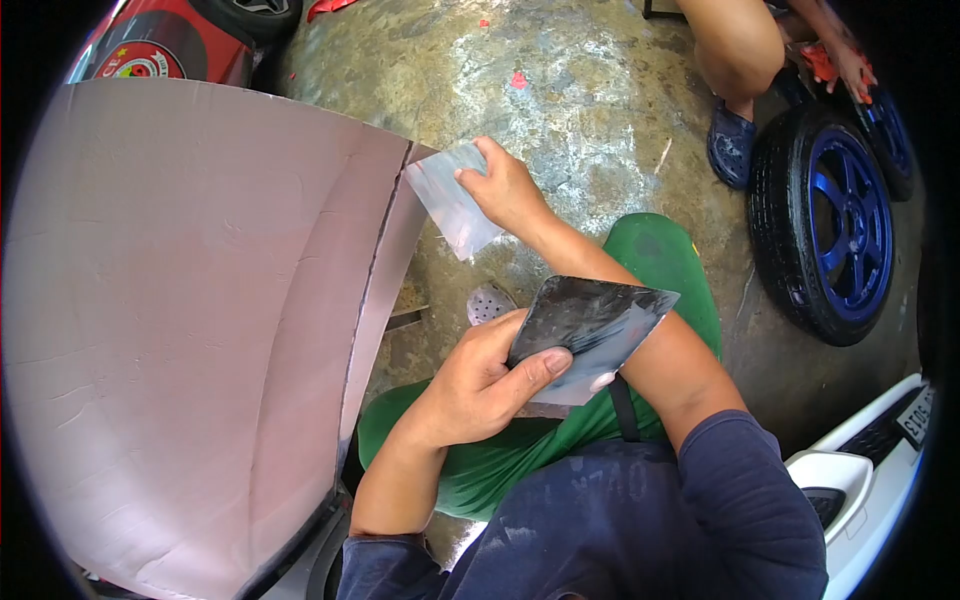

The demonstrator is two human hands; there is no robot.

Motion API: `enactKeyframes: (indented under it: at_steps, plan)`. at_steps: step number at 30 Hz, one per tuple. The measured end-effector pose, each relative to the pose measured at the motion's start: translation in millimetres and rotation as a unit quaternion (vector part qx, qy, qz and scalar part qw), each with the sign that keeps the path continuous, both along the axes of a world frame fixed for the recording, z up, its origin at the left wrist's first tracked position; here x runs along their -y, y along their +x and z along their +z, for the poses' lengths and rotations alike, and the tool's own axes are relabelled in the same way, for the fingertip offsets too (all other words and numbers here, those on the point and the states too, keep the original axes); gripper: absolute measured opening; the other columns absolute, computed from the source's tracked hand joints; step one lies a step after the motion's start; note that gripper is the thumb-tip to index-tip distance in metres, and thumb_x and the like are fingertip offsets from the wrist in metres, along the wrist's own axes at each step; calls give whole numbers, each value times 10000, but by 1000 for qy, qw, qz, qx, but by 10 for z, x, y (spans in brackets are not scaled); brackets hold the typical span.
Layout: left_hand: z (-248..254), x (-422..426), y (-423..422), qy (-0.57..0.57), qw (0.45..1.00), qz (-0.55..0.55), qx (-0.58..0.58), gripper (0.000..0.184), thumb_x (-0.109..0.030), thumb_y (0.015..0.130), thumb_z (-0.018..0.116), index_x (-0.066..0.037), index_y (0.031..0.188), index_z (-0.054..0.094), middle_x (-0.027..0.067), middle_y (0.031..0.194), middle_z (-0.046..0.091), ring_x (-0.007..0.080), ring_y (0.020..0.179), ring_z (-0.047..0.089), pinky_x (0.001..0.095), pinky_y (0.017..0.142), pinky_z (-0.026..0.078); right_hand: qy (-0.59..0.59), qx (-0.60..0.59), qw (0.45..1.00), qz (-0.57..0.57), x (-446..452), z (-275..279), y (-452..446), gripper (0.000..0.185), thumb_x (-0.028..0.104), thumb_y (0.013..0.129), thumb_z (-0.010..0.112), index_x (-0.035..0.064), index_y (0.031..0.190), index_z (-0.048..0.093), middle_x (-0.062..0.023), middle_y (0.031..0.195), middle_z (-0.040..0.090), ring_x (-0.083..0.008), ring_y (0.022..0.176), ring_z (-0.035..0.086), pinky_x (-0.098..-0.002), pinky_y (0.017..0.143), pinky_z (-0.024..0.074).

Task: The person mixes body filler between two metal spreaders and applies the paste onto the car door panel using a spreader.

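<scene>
My left hand [490, 385] grips a dark flat plate [590, 325], its thumb pressed on the smeared upper face. A small pinkish-white dab [602, 381] sits near the plate's lower edge. Farther forward, my right hand [508, 188] pinches a thin grey sheet [450, 200] between thumb and fingers. The sheet's far corner is at the edge of a dull pink car panel [200, 300], which fills the left side; whether it touches cannot be told. A dark gap line runs along the panel near that edge.
At the right, another person's leg [735, 50] and dark clog [731, 145] are beside a tyre with a blue rim [850, 225]. A white bumper [850, 480] lies at lower right. A red car part [210, 50] is at upper left, above stained concrete floor [580, 100].
</scene>
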State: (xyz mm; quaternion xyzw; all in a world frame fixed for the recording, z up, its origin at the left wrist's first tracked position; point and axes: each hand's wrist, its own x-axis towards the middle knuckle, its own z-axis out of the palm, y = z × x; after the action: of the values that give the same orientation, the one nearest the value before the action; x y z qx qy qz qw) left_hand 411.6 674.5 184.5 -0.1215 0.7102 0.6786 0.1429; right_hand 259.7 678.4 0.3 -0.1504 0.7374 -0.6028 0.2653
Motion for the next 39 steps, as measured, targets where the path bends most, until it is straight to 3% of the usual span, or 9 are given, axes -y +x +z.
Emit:
enactKeyframes:
  at_steps: [7, 12, 16, 19, 21, 27, 31, 37, 39]
  plan:
    - [-119, 9, 1, 5, 999, -21, 45, 269, -148, 949, 629, 50, 1129, 607, 76, 977, 672, 116, 862, 597, 292, 772, 484, -78, 18, 991, 106, -13, -40, 188, 461, 223, 856, 665, -29, 1228, 561, -231, 1096, 665, -306, 1019, 656, -386, 872, 493]
    - [-267, 52, 85, 16, 996, -23, 83, 279, -175, 970, 606, 31, 1159, 604, 87, 1000, 679, 126, 866, 611, 298, 776, 491, 41, -8, 991, 123, -402, -192, 99, 469, 207, 839, 673, -10, 1235, 548, -223, 1047, 678, -344, 963, 664, -413, 857, 500]
    - [-434, 87, 161, 81, 982, 121, 124, 349, -215, 993, 577, 13, 1257, 564, 41, 1141, 639, 130, 1013, 585, 283, 912, 462, 87, -48, 992, 73, -1043, 285, -292, 357, 135, 839, 640, -18, 1149, 549, -205, 974, 676, -330, 915, 668, -409, 791, 511]
    - [-525, 125, 10, 157, 939, 293, 91, 404, -233, 1005, 543, 4, 1327, 485, 97, 1225, 612, 185, 1068, 621, 357, 956, 494, 29, -17, 999, 21, -1385, 696, -389, 289, 77, 846, 591, 15, 1126, 552, -183, 955, 651, -325, 916, 645, -402, 804, 502]
    - [-606, 189, -109, 229, 902, 362, 46, 413, -226, 1005, 531, -24, 1351, 435, 130, 1224, 615, 248, 1057, 657, 407, 928, 547, 27, -54, 998, -1, -1552, 943, -216, 314, 32, 837, 549, 35, 1151, 546, -206, 971, 632, -387, 952, 617, -450, 846, 492]
    - [-535, 235, -310, 311, 879, 360, 35, 364, -171, 1012, 505, 6, 1327, 462, 142, 1208, 625, 241, 1057, 663, 397, 911, 563, -49, -305, 949, 59, -1702, 976, 205, 686, -134, 722, 548, 178, 1333, 570, -165, 1230, 517, -354, 1154, 522, -435, 983, 450]
    - [-420, 155, -360, 351, 873, 336, 50, 334, -149, 1003, 518, 17, 1292, 493, 155, 1174, 645, 236, 1030, 678, 381, 885, 576, 31, -471, 877, 90, -1690, 952, 72, 648, -49, 780, 558, 255, 1352, 578, -116, 1268, 503, -348, 1192, 503, -456, 1048, 421]
    - [-281, 274, -337, 361, 857, 368, -7, 333, -132, 991, 532, 14, 1288, 495, 159, 1094, 673, 250, 970, 694, 372, 860, 584, 142, -491, 847, 144, -1846, 686, 34, 577, -2, 835, 519, 227, 1363, 565, -113, 1246, 516, -329, 1209, 496, -444, 1057, 414]
    - [-181, 314, -274, 228, 891, 386, -73, 317, -120, 985, 523, 14, 1271, 499, 169, 1122, 658, 261, 972, 687, 378, 854, 584, 93, -366, 919, 112, -1689, 569, -22, 526, -5, 865, 489, 172, 1357, 556, -140, 1248, 523, -341, 1187, 516, -438, 1031, 433]
